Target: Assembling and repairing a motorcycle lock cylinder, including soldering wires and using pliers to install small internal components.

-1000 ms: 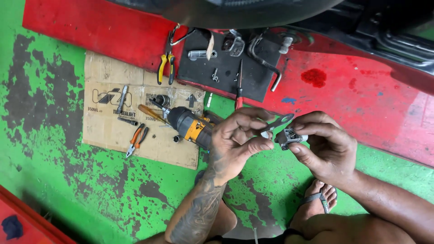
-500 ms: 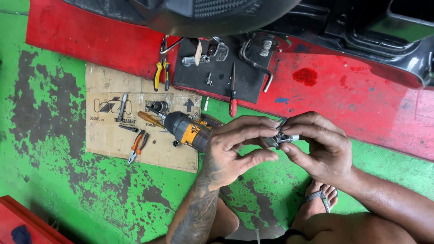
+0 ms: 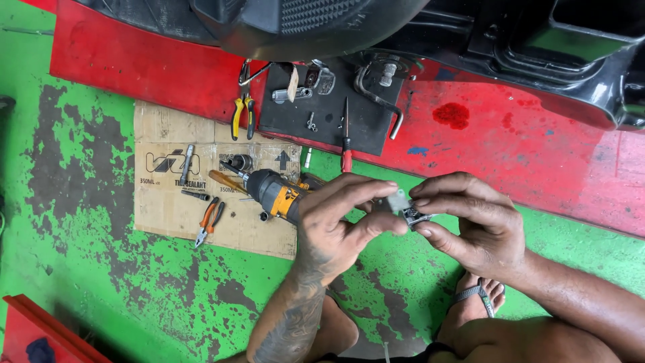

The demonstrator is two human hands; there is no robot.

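Between both hands, small grey metal part [image 3: 405, 207]

Small metal part [image 3: 405, 207] — dull grey (matt cardboard [image 3: 168, 215] nearby)

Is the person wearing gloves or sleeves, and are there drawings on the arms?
No gloves and no sleeves: both forearms are bare. The left hand has dark tattoo patterns running from its back down the forearm. The right hand and its arm show no markings.

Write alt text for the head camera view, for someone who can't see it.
Two bare hands, left hand and right hand, pinch a small metal part between them above a green floor. A cordless drill and pliers lie on cardboard nearby.
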